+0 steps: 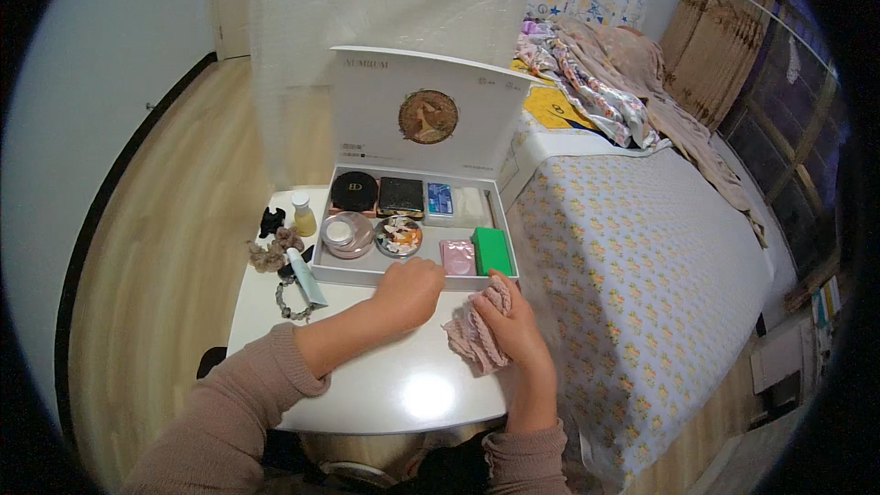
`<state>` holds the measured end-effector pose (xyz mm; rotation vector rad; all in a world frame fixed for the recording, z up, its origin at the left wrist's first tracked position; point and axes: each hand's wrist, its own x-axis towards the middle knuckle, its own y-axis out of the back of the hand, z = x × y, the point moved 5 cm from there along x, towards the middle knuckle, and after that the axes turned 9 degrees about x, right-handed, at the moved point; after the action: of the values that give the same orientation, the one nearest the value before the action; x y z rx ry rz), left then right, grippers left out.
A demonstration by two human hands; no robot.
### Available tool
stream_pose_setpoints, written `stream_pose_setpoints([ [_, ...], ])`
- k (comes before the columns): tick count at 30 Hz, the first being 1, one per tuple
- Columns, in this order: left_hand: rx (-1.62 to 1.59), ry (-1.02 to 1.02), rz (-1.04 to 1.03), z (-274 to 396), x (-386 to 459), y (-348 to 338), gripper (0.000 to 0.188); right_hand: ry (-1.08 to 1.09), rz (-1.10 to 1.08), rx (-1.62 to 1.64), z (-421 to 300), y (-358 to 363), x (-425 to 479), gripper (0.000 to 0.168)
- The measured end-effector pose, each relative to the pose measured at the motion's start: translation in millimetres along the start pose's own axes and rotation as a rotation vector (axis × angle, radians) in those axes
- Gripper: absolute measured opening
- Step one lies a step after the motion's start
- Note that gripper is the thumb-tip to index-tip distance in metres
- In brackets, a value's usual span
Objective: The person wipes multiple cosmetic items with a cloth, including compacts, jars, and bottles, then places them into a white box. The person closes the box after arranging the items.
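My right hand (512,326) grips a crumpled pink cloth (474,340) above the right side of the white table (371,385). At the front wall of an open white box (350,276), my left hand (411,294) is curled with its fingertips hidden. Its raised lid (371,103) bears a round brown emblem. Inside lie a round black compact (354,191), a black square case (401,197), a blue-and-white pack (440,199), a white pack (469,206), a clear round jar (357,244), a patterned round case (399,236), a pink sachet (458,258) and a green box (492,254).
Left of the box stand a white-capped yellow bottle (303,216), a black hair clip (272,221), fluffy brown scrunchies (275,251), a pale green tube (307,280) and a beaded bracelet (280,299). A flower-print bed (646,275) adjoins on the right. Translucent plastic sheeting (399,0) hangs behind.
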<state>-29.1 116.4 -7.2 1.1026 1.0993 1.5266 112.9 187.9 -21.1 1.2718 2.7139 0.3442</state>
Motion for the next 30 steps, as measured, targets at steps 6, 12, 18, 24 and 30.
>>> stream_pose_setpoints([
  [6, -0.026, -0.057, 0.21, 5.9, -4.8, -0.6, 0.007, -0.014, 0.044, -0.155, 3.9, 3.0, -0.2, 0.053],
  [12, -0.077, -0.05, 0.191, 16.8, -6.8, -2.0, 0.007, -0.007, 0.126, -0.309, -5.9, 7.0, -3.3, 0.05],
  [18, -0.093, -0.084, 0.076, 34.4, -17.5, -0.9, 0.019, -0.001, 0.115, -0.22, -15.7, 15.2, -8.3, 0.035],
  [24, -0.117, -0.105, -0.022, 45.5, -31.6, 0.0, 0.02, -0.041, -0.068, -0.098, -7.3, 23.4, -19.5, 0.032],
  [30, -0.157, -0.136, -0.046, 57.5, -46.9, 2.6, 0.01, -0.14, -0.22, 0.063, -7.4, 33.6, -37.6, 0.027],
])
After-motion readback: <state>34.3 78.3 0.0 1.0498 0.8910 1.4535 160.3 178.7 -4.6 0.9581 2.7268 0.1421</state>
